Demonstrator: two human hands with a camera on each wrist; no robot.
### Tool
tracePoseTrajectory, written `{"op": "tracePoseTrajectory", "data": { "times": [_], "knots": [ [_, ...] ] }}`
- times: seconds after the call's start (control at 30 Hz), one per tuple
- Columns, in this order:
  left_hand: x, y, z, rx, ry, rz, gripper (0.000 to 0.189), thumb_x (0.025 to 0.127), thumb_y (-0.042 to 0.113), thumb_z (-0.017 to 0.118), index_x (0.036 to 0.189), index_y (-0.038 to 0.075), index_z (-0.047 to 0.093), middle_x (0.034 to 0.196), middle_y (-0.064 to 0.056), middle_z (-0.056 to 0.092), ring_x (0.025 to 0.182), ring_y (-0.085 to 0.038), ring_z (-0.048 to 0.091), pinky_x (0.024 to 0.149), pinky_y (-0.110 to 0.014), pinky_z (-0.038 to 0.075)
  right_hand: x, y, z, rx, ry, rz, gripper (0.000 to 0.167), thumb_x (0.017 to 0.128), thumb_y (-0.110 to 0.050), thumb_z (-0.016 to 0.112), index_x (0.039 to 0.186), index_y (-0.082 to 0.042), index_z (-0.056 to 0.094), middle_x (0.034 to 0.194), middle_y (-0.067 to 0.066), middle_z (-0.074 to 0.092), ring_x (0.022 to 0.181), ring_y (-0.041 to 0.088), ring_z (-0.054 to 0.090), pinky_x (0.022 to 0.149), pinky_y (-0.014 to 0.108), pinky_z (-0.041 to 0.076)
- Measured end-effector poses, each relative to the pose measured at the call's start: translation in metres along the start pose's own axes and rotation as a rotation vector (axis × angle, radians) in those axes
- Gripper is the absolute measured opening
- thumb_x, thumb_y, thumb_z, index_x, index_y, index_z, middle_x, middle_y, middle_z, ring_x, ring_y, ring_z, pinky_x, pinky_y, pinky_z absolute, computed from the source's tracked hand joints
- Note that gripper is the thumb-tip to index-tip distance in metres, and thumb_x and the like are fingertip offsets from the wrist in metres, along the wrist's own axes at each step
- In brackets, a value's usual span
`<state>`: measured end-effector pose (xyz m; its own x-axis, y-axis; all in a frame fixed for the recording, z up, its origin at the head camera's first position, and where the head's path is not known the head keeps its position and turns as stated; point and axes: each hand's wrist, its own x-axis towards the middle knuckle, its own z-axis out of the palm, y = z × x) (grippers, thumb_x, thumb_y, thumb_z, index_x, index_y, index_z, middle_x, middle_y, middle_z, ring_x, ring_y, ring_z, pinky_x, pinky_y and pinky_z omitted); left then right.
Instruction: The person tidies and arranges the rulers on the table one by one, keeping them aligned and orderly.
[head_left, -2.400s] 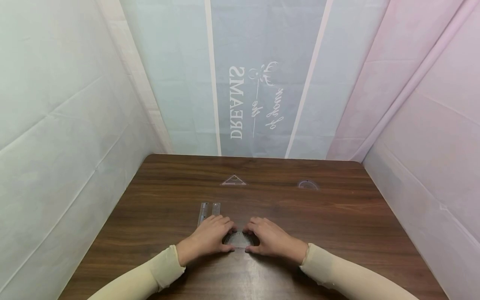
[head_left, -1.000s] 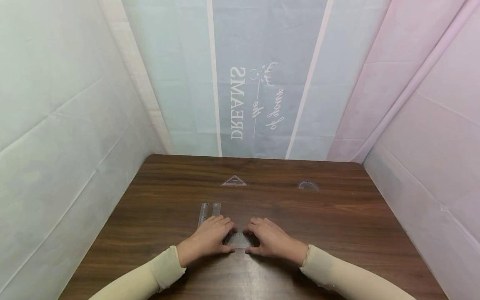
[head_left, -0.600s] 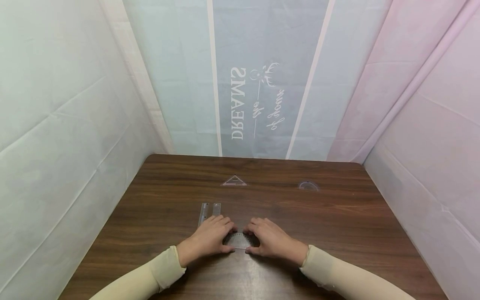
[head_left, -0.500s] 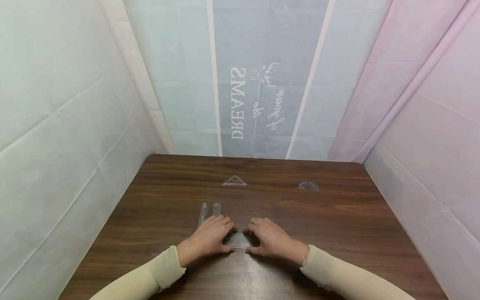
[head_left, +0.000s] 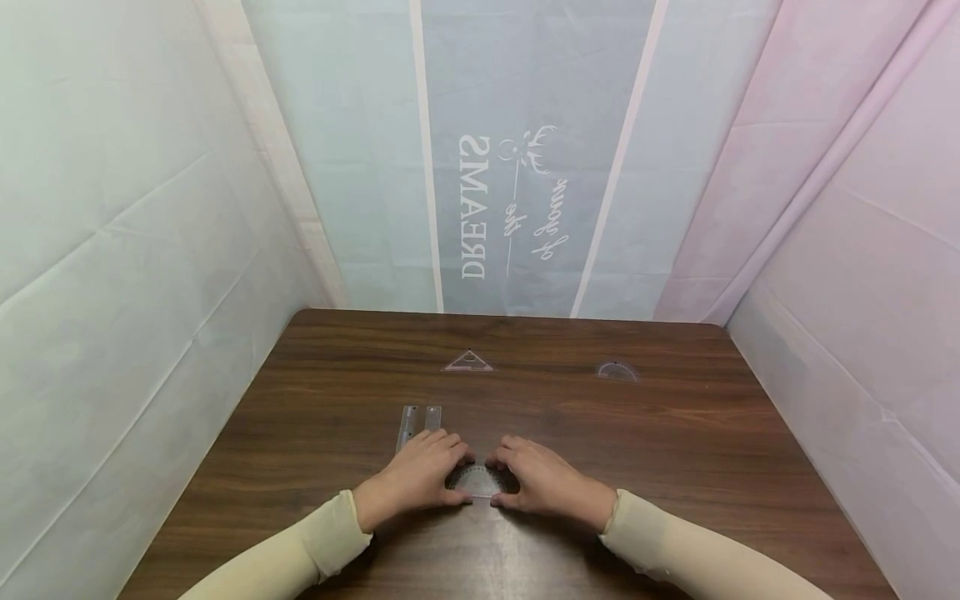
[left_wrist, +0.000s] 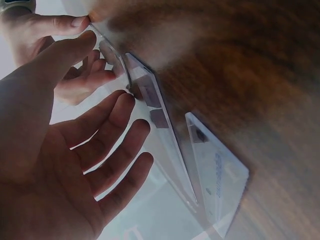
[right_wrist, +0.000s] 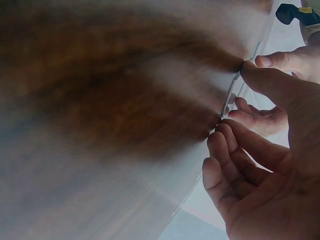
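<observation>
A clear half-round protractor (head_left: 478, 483) lies flat on the brown table near its front, between both hands. My left hand (head_left: 420, 473) holds its left side, thumb at the straight edge and fingertips at the curved rim. Mirroring it, my right hand (head_left: 553, 479) grips the right side the same way. In the right wrist view, thumb and index fingertip meet the edge of the protractor (right_wrist: 230, 97); the other fingers curl beside it. Two clear rulers lie by the left hand, one ruler (head_left: 408, 421) left of the other ruler (head_left: 433, 417); the hand hides their near ends.
Farther back on the wooden table (head_left: 345, 375) lies a clear triangular set square (head_left: 468, 362). A second protractor (head_left: 617, 372) is at the back right. Pale cloth walls (head_left: 135, 250) stand along the table's sides, with a printed curtain (head_left: 517, 75) behind it.
</observation>
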<state>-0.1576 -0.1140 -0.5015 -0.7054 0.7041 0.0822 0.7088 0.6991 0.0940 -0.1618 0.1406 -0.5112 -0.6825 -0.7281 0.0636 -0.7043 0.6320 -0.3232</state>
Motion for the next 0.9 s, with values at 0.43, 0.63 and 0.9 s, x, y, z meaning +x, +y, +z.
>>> {"op": "tracePoseTrajectory", "data": {
  "times": [0.43, 0.63, 0.9],
  "knots": [
    [0.010, 0.000, -0.006, 0.015, 0.029, 0.009, 0.047, 0.093, 0.060, 0.078, 0.116, 0.019, 0.074, 0.109, 0.006, 0.069, 0.099, -0.015, 0.064, 0.086, -0.037, 0.056, -0.004, 0.001, -0.008, 0.030, 0.003, 0.033, 0.050, 0.091, -0.039, 0.089, 0.127, -0.009, 0.072, 0.112, -0.001, 0.064, 0.098, 0.008, 0.061, 0.090, 0.033, 0.058],
    [0.019, -0.002, -0.007, -0.024, 0.020, -0.005, 0.044, 0.095, 0.055, 0.077, 0.119, 0.018, 0.074, 0.113, 0.004, 0.068, 0.101, -0.016, 0.065, 0.087, -0.035, 0.057, -0.007, 0.007, -0.010, 0.038, 0.031, 0.039, 0.047, 0.093, -0.035, 0.088, 0.128, -0.009, 0.072, 0.118, 0.002, 0.067, 0.110, 0.017, 0.066, 0.097, 0.038, 0.058],
    [0.030, -0.003, -0.008, -0.063, 0.001, -0.031, 0.044, 0.096, 0.053, 0.078, 0.123, 0.018, 0.073, 0.118, 0.004, 0.068, 0.105, -0.017, 0.066, 0.090, -0.036, 0.058, -0.014, 0.016, -0.014, 0.072, 0.058, 0.071, 0.046, 0.093, -0.033, 0.088, 0.128, -0.007, 0.072, 0.115, 0.002, 0.067, 0.105, 0.016, 0.065, 0.093, 0.040, 0.058]
  ]
}}
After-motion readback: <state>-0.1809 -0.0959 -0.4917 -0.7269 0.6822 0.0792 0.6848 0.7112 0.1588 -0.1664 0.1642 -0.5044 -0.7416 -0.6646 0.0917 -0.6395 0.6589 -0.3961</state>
